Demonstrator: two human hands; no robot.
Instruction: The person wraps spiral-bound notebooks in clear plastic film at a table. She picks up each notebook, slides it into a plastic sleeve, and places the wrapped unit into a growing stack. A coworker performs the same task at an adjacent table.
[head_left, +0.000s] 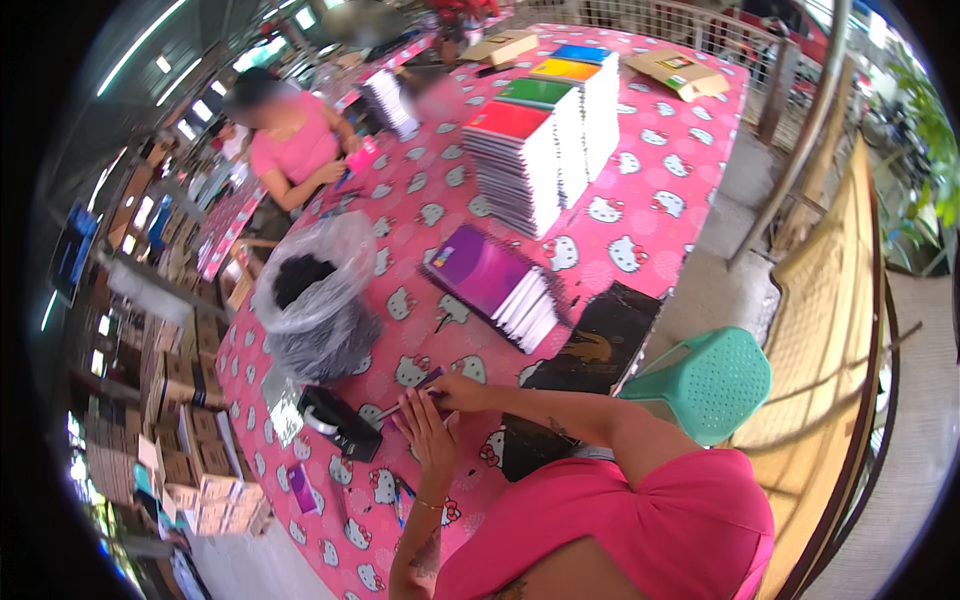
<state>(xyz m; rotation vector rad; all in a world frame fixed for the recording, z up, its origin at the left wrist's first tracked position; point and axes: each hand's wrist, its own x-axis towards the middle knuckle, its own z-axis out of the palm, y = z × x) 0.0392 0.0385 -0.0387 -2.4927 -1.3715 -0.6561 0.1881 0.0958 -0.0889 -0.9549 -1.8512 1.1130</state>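
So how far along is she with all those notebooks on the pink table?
Hard to say exactly. Tall, neat notebook stacks at the far end look finished. In hand: her left hand and right hand meet on a thin pen-like item beside the tape dispenser. Seemingly left: the slumped purple notebook pile and a full plastic bag of dark pieces.

A long table (640,215) under a pink cat-print cloth carries tall notebook stacks (540,140). Nearer than the stacks lies a fanned purple notebook pile (490,280); left of them a clear bag of dark pieces (315,300); beyond them, cardboard boxes (680,70).
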